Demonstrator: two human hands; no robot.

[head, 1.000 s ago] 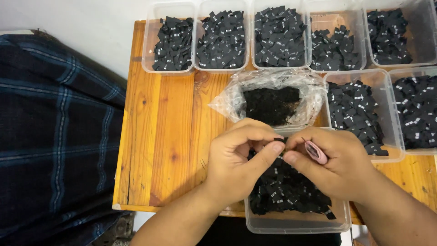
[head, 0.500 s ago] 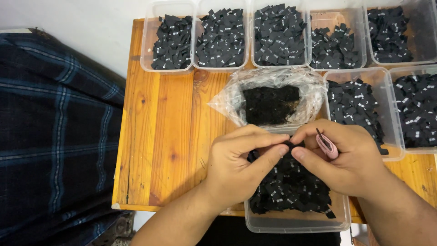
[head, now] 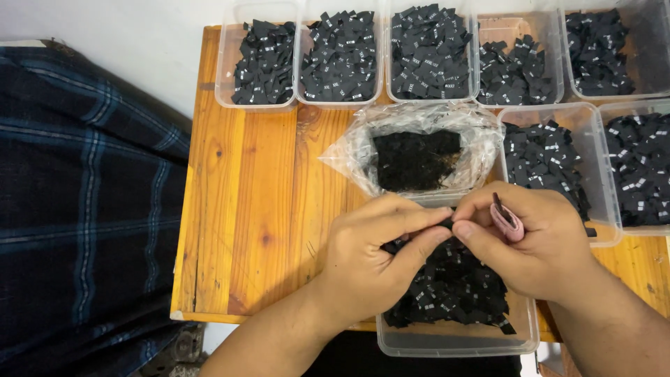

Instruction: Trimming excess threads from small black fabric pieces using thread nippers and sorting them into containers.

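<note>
Near tub: clear, rectangular plastic with rounded corners, at the table's front edge; holds a loose heap of small black fabric labels with tiny white marks.
Back row: five clear plastic tubs side by side along the far edge, each filled with the same small black tags; the fourth is less full, its bare floor showing.
Right-hand tubs: two more clear tubs below the back row, both with black tags lying loosely.
Plastic bag: crinkled, transparent film, mouth open, lying between the back row and the near tub; inside sits a dark, matte block of stacked black pieces.
Left hand: closed in a pinch, thumb and forefinger meeting the right hand's fingertips on a small black label just above the near tub.
Right hand: fingertips pinched on the same label; a pink, flattened roll is tucked between its fingers, a thin dark end sticking up from it.
Table: varnished pine boards, orange-brown, with visible knots and grain.
Cloth: dark navy plaid fabric with pale blue lines, lying left of the table.
</note>
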